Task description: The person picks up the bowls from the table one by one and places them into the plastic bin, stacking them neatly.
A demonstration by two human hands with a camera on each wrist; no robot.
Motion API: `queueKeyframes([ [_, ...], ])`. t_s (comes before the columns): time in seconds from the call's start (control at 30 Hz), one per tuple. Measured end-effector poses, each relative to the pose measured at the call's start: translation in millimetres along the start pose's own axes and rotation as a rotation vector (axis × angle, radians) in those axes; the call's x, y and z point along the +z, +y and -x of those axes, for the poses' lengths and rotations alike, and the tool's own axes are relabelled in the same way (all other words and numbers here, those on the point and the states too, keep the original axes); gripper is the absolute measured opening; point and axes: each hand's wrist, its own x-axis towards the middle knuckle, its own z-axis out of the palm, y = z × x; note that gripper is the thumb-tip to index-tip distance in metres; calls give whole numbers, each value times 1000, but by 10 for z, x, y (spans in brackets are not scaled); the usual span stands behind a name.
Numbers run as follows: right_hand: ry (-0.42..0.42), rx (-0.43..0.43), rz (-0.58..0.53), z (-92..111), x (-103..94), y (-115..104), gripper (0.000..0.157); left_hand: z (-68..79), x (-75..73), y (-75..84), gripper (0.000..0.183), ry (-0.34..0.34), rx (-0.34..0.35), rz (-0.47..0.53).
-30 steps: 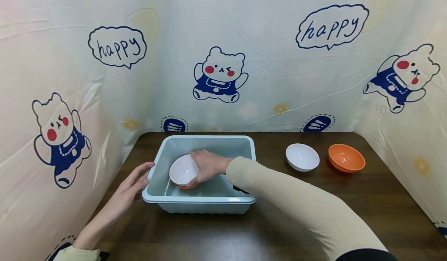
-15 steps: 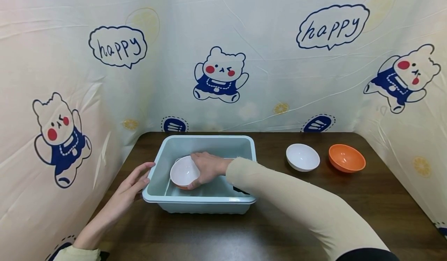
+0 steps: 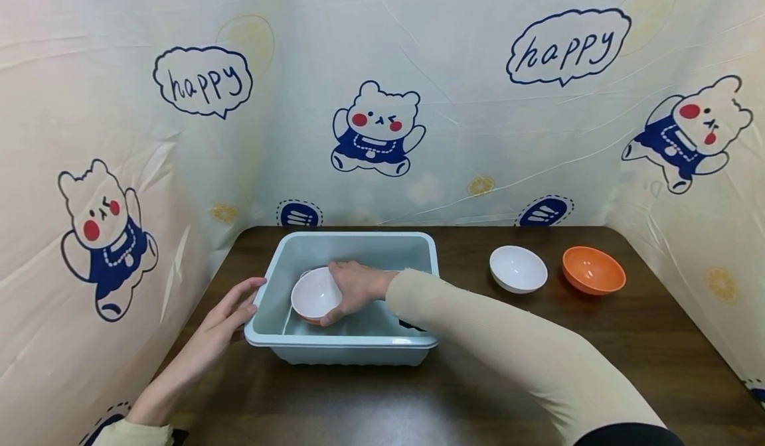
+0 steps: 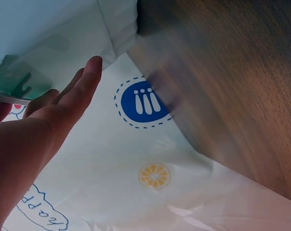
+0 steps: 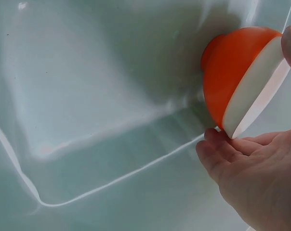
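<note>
A pale blue-green plastic basin (image 3: 352, 341) stands on the table. Inside it, a white bowl (image 3: 313, 293) is nested in an orange bowl (image 5: 234, 72), near the basin's left side. My right hand (image 3: 358, 287) reaches in and grips the white bowl by its right side, thumb and fingers at the rim. In the right wrist view the fingertips (image 5: 210, 149) also lie close to the orange bowl's edge. My left hand (image 3: 224, 316) touches the basin's left rim, with its longer fingers lying rather straight along the outer wall in the left wrist view.
Another white bowl (image 3: 518, 270) and another orange bowl (image 3: 594, 271) stand side by side on the dark wooden table (image 3: 466, 393), right of the basin. A printed cloth (image 3: 454, 134) hangs behind the table and along both sides.
The white bowl and my right hand have sunk very slightly within the basin, and less of the orange bowl shows below the white one. My left hand stays on the rim.
</note>
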Motion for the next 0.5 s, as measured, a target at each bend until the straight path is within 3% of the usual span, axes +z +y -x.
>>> queueKeyframes([
  [0.5,-6,19,0,39,-15,-35,108,-2,4,0,50,3,-4,-1],
])
